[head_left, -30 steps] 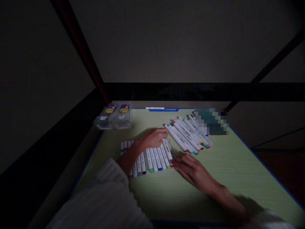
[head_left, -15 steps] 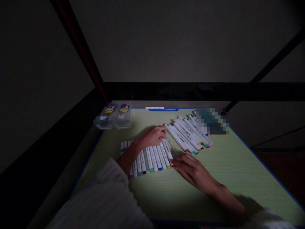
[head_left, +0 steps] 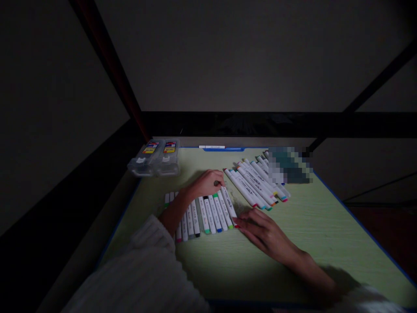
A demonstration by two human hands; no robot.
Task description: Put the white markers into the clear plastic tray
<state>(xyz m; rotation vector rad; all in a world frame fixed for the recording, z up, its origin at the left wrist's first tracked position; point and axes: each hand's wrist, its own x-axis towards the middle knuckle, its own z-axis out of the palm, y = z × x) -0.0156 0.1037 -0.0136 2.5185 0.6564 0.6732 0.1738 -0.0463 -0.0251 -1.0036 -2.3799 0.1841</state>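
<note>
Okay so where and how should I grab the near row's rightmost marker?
Probably best: pinch across the middle of that red-ended marker, coming from above and its right. The long, slim barrel shows uncovered there, between the left hand at its far end and the right hand at its red end. A neighbouring marker lies close on its left, while tabletop shows along its right.

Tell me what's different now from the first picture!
The left hand has moved a little leftward and away from the person, so more marker tops show in the near row. Whether it has let go of the red-ended marker is hard to see. The right hand stays at that marker's red end; the other marker group and clear cases stayed put.
</note>
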